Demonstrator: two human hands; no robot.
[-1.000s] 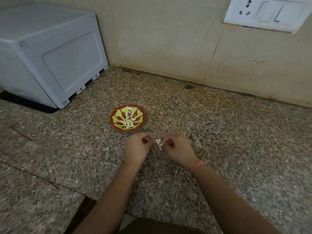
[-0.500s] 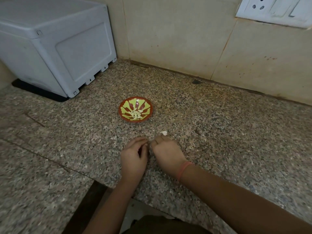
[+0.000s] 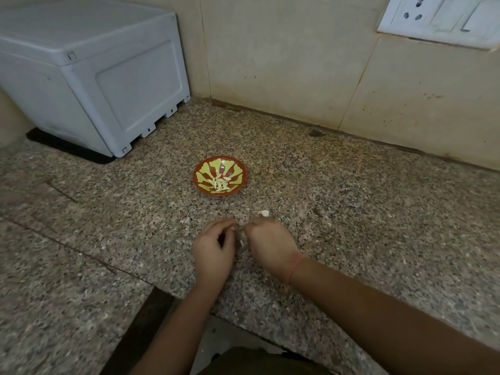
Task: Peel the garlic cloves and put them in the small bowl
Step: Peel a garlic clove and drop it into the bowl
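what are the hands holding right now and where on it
A garlic clove, pinched between the fingertips of the left hand and right hand. Only a white sliver shows, so which end each grips cannot be told.

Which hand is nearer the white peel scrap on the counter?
Right. The right hand lies just short of the peel scrap; the left hand is farther, to its left.

No words, numbers or brand marks can be read on the grey box (image 3: pixel 89 77), switch plate (image 3: pixel 443 18) or bowl (image 3: pixel 238 171).
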